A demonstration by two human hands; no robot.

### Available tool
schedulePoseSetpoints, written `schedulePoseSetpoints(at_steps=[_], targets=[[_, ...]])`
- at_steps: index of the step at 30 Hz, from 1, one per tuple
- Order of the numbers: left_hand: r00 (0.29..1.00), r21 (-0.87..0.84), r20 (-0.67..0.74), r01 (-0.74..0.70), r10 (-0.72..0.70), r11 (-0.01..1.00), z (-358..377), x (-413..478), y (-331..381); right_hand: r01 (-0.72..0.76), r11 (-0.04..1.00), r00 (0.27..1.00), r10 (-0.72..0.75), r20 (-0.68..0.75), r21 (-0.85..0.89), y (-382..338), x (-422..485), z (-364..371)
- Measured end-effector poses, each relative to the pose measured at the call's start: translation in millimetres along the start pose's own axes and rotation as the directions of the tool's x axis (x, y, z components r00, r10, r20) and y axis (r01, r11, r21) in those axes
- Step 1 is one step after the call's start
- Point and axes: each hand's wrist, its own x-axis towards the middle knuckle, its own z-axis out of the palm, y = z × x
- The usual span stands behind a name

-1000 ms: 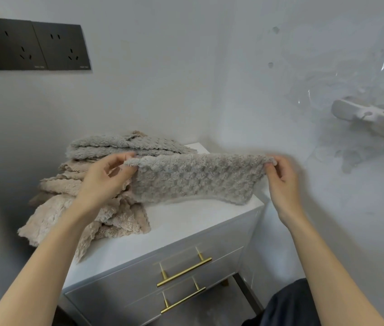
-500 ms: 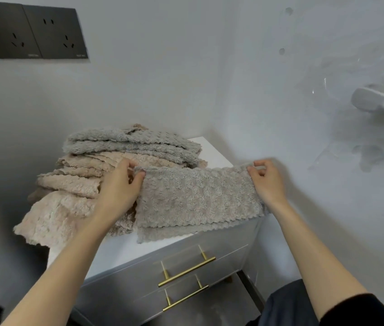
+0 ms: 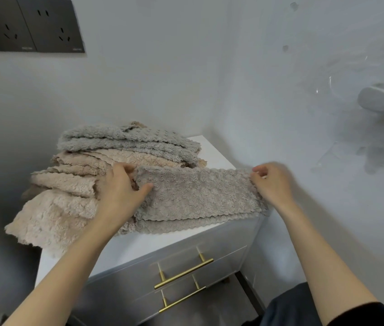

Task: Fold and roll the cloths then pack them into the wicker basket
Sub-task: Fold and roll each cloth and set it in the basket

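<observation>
Well, starting at the far left, dark wall sockets [image 3: 28, 24] sit high on the wall, and below them a pile of cloths [image 3: 73, 184], beige under grey, slumps over the left part of the white cabinet top [image 3: 139, 245]. My left hand [image 3: 120, 191] pinches the left end of the grey cloth [image 3: 198, 196], thumb on top and fingers tucked behind. That cloth lies doubled into a long strip across the right of the cabinet, touching the pile, with the lower layer's scalloped edge peeking out on the near side. My right hand [image 3: 273, 184], a little blurred, has its fingers curled and nips the far right corner. I judge this to be the folding step, the strip not yet squared. Next I would need to line up the two long edges, flatten the strip, then roll it tightly from one end. I see no wicker basket, so I must find it before packing.
</observation>
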Motion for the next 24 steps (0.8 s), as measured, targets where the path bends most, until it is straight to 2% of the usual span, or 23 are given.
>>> schedulePoseSetpoints(at_steps=[3,8,13,20,24], targets=[[0.995,-0.024,0.074,0.075,-0.073,0.997,1.7,-3.8,-1.1,-0.023,0.984,0.995,0.040,0.094,-0.175,4.3,-8.2,-8.2],[0.994,-0.047,0.077,0.083,-0.079,0.995,7.4,-6.5,-3.0,-0.043,0.955,0.976,0.103,0.193,-0.292,2.1,-20.5,-13.9],[0.993,-0.018,0.102,0.053,-0.051,0.998,13.3,-9.2,-5.1,-0.021,0.963,0.984,0.068,0.167,-0.270,4.7,-21.6,-11.1],[0.998,-0.085,0.069,0.019,-0.013,0.996,12.3,-8.2,-2.1,0.034,0.984,0.999,-0.028,0.036,-0.172,3.8,-24.2,-14.8],[0.993,-0.047,0.118,-0.005,0.011,0.999,10.9,-10.4,-5.0,0.062,0.977,0.997,-0.052,0.052,-0.206,5.9,-28.6,-17.3]])
